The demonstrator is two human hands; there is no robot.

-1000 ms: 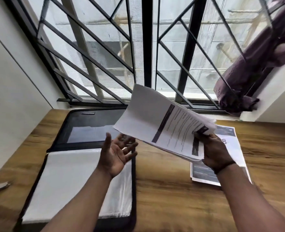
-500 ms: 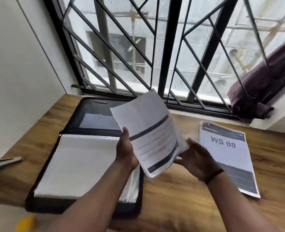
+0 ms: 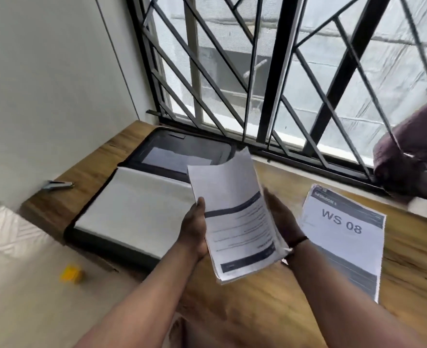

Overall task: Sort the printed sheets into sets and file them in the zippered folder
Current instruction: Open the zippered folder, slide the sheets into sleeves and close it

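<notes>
Left hand [image 3: 195, 232] is gripping the left edge of the printed sheet stack [image 3: 240, 222], thumb on top. Right hand [image 3: 282, 222] is supporting its right edge from behind, grip hidden. Stack is hovering tilted between the open zippered folder [image 3: 134, 209] and the "WS 08" sheet set [image 3: 343, 237] lying on the wooden desk [image 3: 257, 310].

Soft daylight is admitted through the barred window [image 3: 295, 79], motion blur is seen everywhere, and straight lines are bent near the edges.
</notes>
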